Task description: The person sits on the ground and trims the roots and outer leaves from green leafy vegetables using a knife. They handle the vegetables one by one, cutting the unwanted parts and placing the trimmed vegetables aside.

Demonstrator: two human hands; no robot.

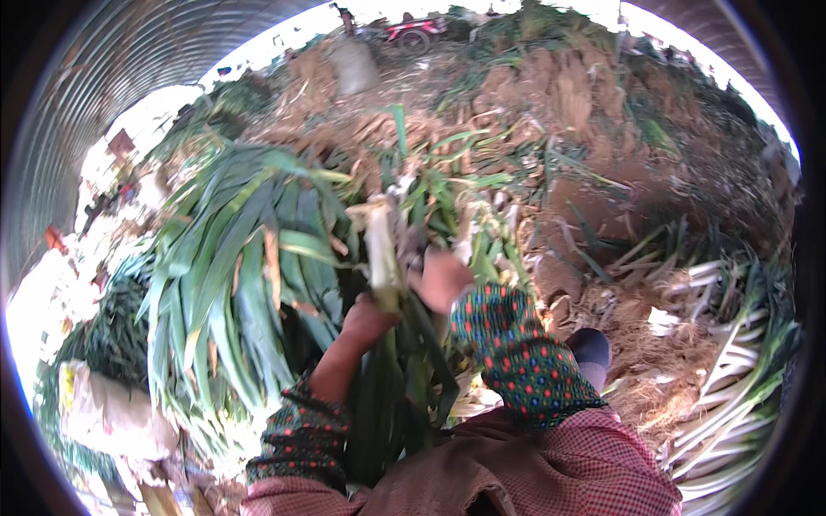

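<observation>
A leek stands nearly upright before me, its white shaft toward the far side and its green leaves hanging toward my lap. My left hand grips it where the white turns green. Close by the shaft on the right, my right hand is blurred with its fingers curled. A dark, smeared shape lies just beyond those fingers; what it is, and whether I hold it, is unclear. To the left of my hands, a large heap of leeks spreads its long green leaves toward me.
Leeks with white shafts lie in a row at the right, beside a mat of trimmed roots. My shoe rests near them. A whitish sack sits at lower left. Farther off are another sack and a red cart.
</observation>
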